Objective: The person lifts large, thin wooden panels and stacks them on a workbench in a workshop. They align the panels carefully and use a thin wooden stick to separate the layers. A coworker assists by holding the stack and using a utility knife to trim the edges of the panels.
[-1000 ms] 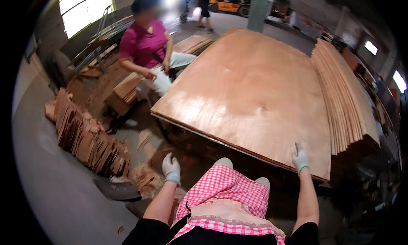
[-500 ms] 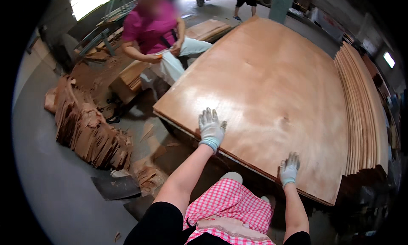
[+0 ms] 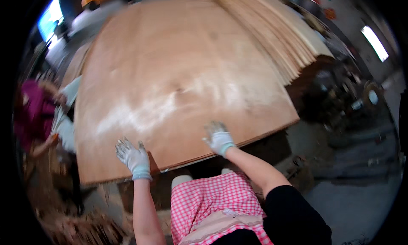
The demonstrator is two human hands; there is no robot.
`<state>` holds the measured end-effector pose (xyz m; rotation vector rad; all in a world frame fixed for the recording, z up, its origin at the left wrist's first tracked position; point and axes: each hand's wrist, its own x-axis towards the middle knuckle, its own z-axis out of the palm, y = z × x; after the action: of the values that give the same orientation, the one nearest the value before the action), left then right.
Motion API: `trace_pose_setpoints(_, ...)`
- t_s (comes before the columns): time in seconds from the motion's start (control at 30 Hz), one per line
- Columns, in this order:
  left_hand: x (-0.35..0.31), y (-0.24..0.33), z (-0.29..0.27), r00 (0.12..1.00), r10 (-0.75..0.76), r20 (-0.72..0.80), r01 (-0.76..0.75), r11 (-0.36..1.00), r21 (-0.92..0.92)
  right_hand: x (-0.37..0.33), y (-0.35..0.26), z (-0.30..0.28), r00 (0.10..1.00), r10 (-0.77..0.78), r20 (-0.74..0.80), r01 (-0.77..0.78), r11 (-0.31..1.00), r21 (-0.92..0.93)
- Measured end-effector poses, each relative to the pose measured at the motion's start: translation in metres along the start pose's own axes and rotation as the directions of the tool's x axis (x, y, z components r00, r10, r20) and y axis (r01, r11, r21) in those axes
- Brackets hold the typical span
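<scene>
A large reddish-tan wood veneer sheet lies flat in front of me, on top of what looks like a stack, its near edge just beyond my apron. My left hand, in a whitish glove with a pale blue cuff, rests on the sheet near its front left part, fingers spread. Farther right, my right hand lies on the sheet close to the front edge, also gloved and with its fingers stretched out. Neither hand holds anything. The underside of the sheet is hidden.
Along the far right side stands a layered stack of wood sheets. A person in a magenta top sits at the left with pale cloth. Torn veneer scraps lie at lower left. Dark, blurred clutter is at the right.
My view has swung to the right, so the sheet and the seated person appear farther left. Both gloved hands stay spread on the sheet, and the left one appears slightly farther onto it.
</scene>
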<state>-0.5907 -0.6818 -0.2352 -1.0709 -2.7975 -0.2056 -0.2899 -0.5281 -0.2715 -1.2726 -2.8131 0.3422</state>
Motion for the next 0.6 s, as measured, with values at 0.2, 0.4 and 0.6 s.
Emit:
trace_pose_setpoints(0.2,-0.038,0.084,0.014,0.951,0.241,0.192,-0.238,0.971,-0.036,0.003,-0.009,0.001,0.997,-0.046,-0.058,0.047,0.999,0.017)
trace_pose_setpoints(0.4,-0.037,0.075,0.022,0.953,0.287,0.101,-0.288,0.958,-0.002,0.001,0.065,-0.037,0.957,0.062,-0.283,0.046,0.933,0.358)
trace_pose_setpoints(0.6,-0.037,0.07,0.024,0.935,0.349,0.071,-0.355,0.93,0.101,-0.024,0.209,-0.052,0.77,0.522,-0.368,-0.587,0.805,-0.086)
